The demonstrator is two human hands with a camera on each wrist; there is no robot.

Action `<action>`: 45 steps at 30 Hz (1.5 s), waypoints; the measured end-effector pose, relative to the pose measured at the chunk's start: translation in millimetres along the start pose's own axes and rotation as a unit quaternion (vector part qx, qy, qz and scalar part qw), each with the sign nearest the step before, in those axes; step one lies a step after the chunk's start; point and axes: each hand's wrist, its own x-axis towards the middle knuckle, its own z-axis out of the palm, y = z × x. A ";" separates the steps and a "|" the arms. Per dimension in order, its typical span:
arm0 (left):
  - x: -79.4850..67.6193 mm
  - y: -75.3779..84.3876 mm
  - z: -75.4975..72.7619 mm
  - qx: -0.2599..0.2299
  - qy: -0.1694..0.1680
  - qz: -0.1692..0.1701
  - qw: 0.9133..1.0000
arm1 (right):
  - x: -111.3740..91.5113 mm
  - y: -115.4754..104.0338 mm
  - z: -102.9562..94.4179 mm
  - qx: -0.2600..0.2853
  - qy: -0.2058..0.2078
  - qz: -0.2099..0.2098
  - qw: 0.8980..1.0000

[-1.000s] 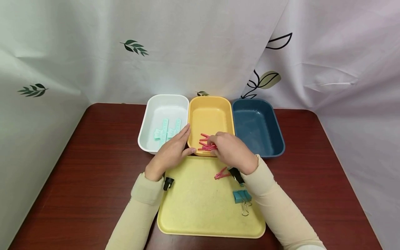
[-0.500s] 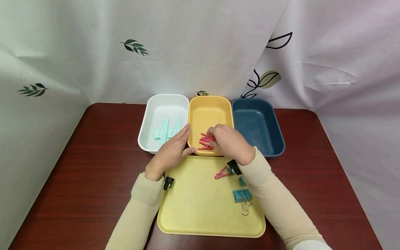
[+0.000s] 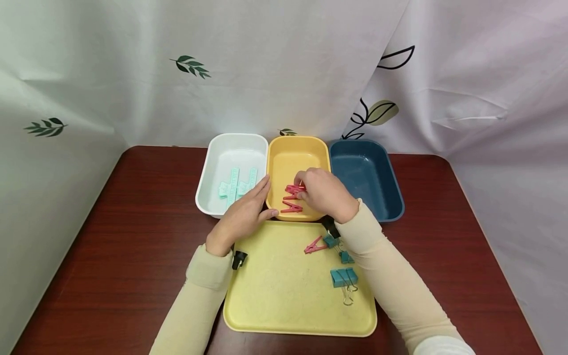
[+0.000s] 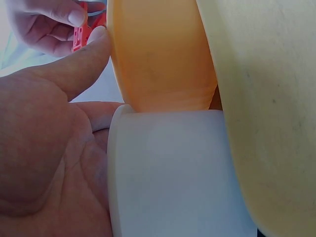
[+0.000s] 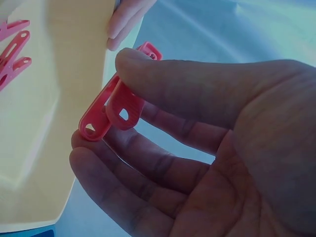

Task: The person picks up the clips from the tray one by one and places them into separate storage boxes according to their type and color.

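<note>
In the head view, my right hand (image 3: 327,193) is over the yellow bin (image 3: 299,148). Its thumb and fingers pinch a pinkish-red clothespin (image 5: 121,106), clearest in the right wrist view. Other clothespins (image 3: 291,207) of the same colour lie in the bin beneath. With fingers extended, my left hand (image 3: 244,217) rests along the adjoining rims of the white bin (image 3: 202,197) and the yellow one. Its thumb points toward the yellow bin's near corner. One more pink clothespin (image 3: 314,245) lies on the yellow tray (image 3: 284,296) in front.
Mint-green clips (image 3: 233,187) lie in the white bin. To the right stands a dark blue bin (image 3: 364,182). Several teal binder clips (image 3: 343,277) lie on the tray's right side, partly near my sleeve. A brown table (image 3: 111,246) and a hanging curtain (image 3: 266,74) surround everything.
My right hand has moved toward the back of the yellow bin, pinching a clothespin. More teal clips show beside its sleeve. The left hand has stayed still.
</note>
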 end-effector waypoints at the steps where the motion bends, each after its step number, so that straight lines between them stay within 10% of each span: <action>1: 0.0 0.1 -0.1 -0.001 -0.001 -0.001 1.000 | 1.1 0.2 -0.4 -0.001 -0.001 0.002 1.000; 45: 0.8 -0.1 0.3 -0.003 0.003 0.003 1.000 | 59.6 26.1 8.2 0.055 -0.032 0.089 0.994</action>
